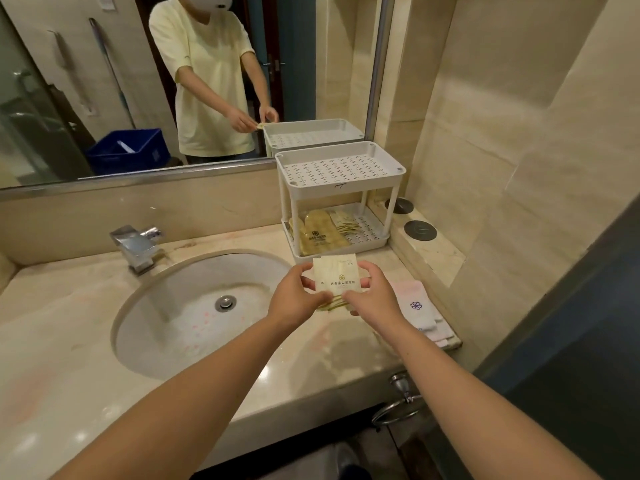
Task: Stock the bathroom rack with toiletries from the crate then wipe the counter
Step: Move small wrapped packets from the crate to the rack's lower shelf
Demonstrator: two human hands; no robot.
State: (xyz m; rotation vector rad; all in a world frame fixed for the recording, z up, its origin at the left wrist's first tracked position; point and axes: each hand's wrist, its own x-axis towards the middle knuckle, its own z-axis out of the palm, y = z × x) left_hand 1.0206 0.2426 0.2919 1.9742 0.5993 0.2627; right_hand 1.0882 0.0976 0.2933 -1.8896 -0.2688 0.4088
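Note:
A white two-tier rack (341, 188) stands on the counter at the right, against the mirror. Its top shelf holds nothing; its bottom shelf holds several cream toiletry packets (320, 233). Just in front of the rack, both my hands hold a small stack of cream sachets (337, 277) with a gold logo. My left hand (294, 299) pinches its left edge and my right hand (372, 296) grips its right side. The blue crate (128, 150) appears only as a reflection in the mirror, behind me.
An oval sink (201, 313) with a chrome tap (136, 245) fills the counter's middle. A folded white and pink cloth (420, 311) lies at the counter's right edge. Two round dark covers (419, 230) sit on a raised ledge beside the rack. A towel ring (398, 407) hangs below the counter.

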